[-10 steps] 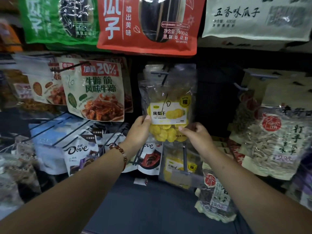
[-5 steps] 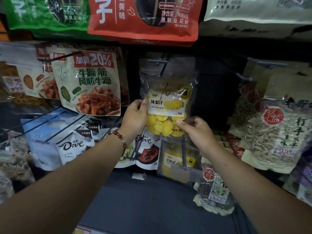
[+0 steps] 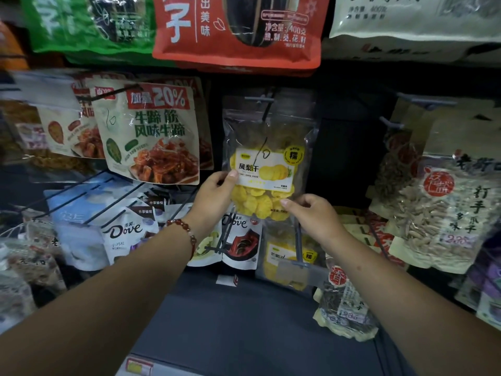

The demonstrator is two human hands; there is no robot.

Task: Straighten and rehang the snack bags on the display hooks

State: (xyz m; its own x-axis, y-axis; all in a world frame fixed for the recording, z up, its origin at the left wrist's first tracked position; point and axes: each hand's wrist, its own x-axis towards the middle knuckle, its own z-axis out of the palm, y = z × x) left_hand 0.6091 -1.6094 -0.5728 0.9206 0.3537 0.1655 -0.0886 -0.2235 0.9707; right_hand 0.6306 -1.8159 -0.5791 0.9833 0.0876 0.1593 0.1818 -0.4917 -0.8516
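Observation:
A clear bag of yellow dried pineapple slices (image 3: pixel 267 161) with a white and yellow label hangs from a grey display hook (image 3: pixel 261 100) at the centre of the rack. My left hand (image 3: pixel 217 191) pinches the bag's lower left edge, thumb on the label. My right hand (image 3: pixel 311 213) pinches the bag's lower right corner from below. The bag hangs nearly upright, slightly tilted.
A beef tendon snack bag (image 3: pixel 151 137) hangs to the left, Dove chocolate bags (image 3: pixel 124 234) below it. Another yellow fruit bag (image 3: pixel 290 256) hangs under my hands. Seed bags (image 3: pixel 444 207) crowd the right. Big red sunflower seed bag (image 3: pixel 238 28) overhead. Empty black hooks (image 3: pixel 89 196) jut out lower left.
The view has tipped down a little, so the rack sits higher in frame. Both hands keep their pinch on the pineapple bag's bottom, and the left thumb has moved up onto the label.

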